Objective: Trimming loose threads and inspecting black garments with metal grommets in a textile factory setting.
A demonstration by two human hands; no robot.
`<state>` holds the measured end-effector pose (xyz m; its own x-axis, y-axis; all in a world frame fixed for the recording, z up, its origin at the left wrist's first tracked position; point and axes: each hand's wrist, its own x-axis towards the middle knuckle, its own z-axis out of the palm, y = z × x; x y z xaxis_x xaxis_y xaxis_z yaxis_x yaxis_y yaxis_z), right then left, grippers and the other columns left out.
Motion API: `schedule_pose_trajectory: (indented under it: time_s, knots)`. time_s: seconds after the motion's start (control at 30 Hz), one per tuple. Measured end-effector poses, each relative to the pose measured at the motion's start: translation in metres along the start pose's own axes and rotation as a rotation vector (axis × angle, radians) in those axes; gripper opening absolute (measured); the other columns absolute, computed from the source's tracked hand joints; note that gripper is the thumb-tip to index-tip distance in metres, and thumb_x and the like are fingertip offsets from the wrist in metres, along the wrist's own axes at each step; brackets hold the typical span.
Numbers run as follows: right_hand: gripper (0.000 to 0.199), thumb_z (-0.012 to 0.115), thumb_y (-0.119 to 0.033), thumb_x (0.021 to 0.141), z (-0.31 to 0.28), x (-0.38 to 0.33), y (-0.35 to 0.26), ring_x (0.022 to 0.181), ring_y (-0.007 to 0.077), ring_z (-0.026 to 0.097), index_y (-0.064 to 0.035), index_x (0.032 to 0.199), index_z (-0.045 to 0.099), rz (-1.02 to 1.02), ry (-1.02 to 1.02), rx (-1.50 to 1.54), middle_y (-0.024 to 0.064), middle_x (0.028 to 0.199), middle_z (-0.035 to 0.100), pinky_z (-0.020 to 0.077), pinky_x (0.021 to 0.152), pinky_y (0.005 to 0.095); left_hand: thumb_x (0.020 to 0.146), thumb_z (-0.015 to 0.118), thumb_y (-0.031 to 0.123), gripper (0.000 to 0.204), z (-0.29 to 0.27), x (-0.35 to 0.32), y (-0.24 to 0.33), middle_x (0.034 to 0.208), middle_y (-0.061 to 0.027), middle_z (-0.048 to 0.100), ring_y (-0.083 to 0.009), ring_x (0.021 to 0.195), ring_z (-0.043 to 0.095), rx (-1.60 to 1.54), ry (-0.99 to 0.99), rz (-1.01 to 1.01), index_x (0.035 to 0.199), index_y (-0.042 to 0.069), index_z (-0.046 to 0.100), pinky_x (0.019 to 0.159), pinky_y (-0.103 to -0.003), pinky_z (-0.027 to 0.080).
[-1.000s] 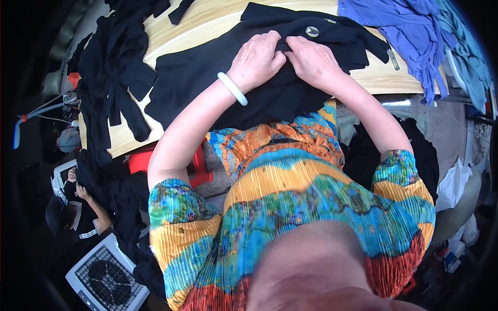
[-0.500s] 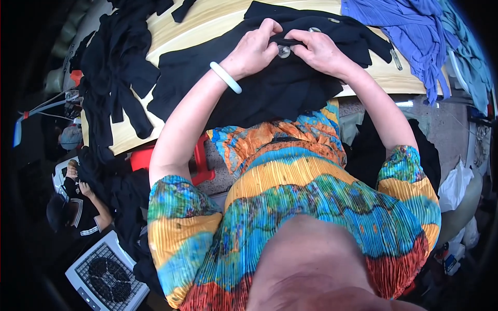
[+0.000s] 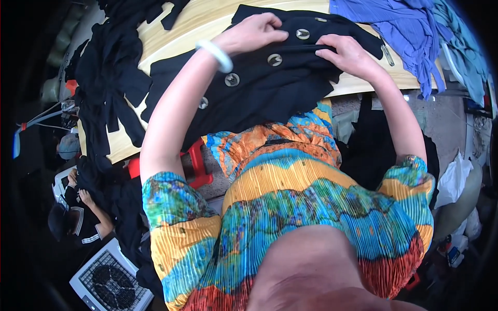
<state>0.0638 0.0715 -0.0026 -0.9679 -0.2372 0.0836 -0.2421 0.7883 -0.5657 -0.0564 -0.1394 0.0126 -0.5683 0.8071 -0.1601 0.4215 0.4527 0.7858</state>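
A black garment (image 3: pixel 259 93) with several large, round, marbled buttons is spread across the table in front of me. One button (image 3: pixel 302 34) lies between my hands, and another button (image 3: pixel 274 59) sits a little nearer to me. My right hand (image 3: pixel 350 54) pinches a fold of the cloth between thumb and fingers, right of that first button. Over the garment's far left part is my left hand (image 3: pixel 254 33), its fingers bent and the thumb apart from them. A pale bangle (image 3: pixel 215 56) circles my left wrist.
The wooden table (image 3: pixel 124 147) also carries black clothing (image 3: pixel 106 62) at left and purple garments (image 3: pixel 378 26) at right. A metal clip-like piece (image 3: pixel 388 54) lies by the garment's right end. Below left are a red stool (image 3: pixel 197 166), a fan (image 3: pixel 111 285) and another person (image 3: pixel 78 217).
My hands have moved apart from the button they were both pinching. The left went left, the right went right along the cloth. The garment lies flatter, with more buttons showing.
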Motion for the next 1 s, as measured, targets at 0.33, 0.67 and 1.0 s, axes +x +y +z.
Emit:
schedule_pose_trajectory:
  time_s: [0.33, 0.67, 1.0]
  knots:
    - [0.017, 0.049, -0.004, 0.072, 0.017, 0.008, -0.006, 0.077, 0.0327, 0.054, -0.0017, 0.089, 0.05, -0.085, 0.305, -0.009, 0.0153, 0.081, 0.053, 0.0436, 0.069, 0.0366, 0.065, 0.075, 0.027, 0.051, 0.025, 0.052, 0.02, 0.087, -0.0105, 0.06, -0.0141, 0.078, 0.054, 0.063, 0.057, -0.105, 0.099, -0.006, 0.057, 0.073, -0.023, 0.043]
    - [0.022, 0.056, -0.005, 0.072, 0.028, 0.008, 0.0, 0.08, 0.0312, 0.058, -0.0019, 0.093, 0.049, 0.001, 0.365, 0.127, 0.014, 0.081, 0.059, 0.0457, 0.07, 0.0349, 0.068, 0.069, 0.017, 0.029, 0.043, 0.053, 0.004, 0.079, -0.0109, 0.063, -0.0164, 0.074, 0.059, -0.289, 0.213, -0.193, 0.091, 0.0, 0.062, 0.071, -0.027, 0.047]
    - [0.022, 0.052, -0.007, 0.077, 0.032, 0.003, 0.004, 0.083, 0.0363, 0.055, -0.0004, 0.097, 0.048, 0.023, 0.328, -0.155, 0.0186, 0.086, 0.056, 0.0458, 0.071, 0.0408, 0.068, 0.06, 0.021, 0.048, 0.048, 0.022, 0.027, 0.097, -0.0231, 0.058, -0.0345, 0.09, 0.057, 0.343, 0.173, 0.319, 0.109, -0.005, 0.051, 0.084, -0.037, 0.045]
